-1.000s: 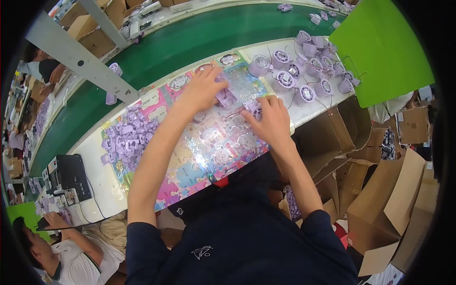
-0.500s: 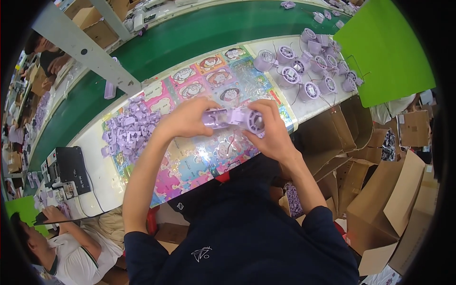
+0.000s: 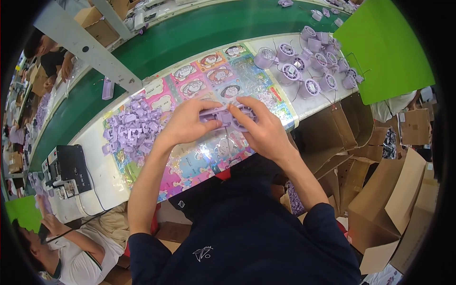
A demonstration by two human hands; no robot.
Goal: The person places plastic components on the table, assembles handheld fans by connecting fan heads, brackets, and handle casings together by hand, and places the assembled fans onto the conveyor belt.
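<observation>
Over the patterned mat, my two hands grip a light purple plastic fan housing (image 3: 224, 118) with a round slotted head and a narrower handle part. My left hand (image 3: 184, 124) is closed around the handle end, its thumb along the near side. With its fingers over the round head, my right hand (image 3: 267, 129) is closed on the other end, the index fingertip pressing near the joint. Fingers partly cover the housing. Left of my left forearm lies a heap of small purple plastic parts (image 3: 134, 127).
Several round purple fan heads with wires (image 3: 290, 73) stand at the table's right end, before a bright green panel (image 3: 384, 47). A green conveyor belt (image 3: 166, 45) runs behind. A black device (image 3: 71, 168) sits left, near a co-worker (image 3: 78, 247). Cardboard boxes (image 3: 380, 204) stand right.
My hands have come closer together, and the right one has shifted left over the round head. The housing has turned in my grip. The co-worker at the left has raised a hand.
</observation>
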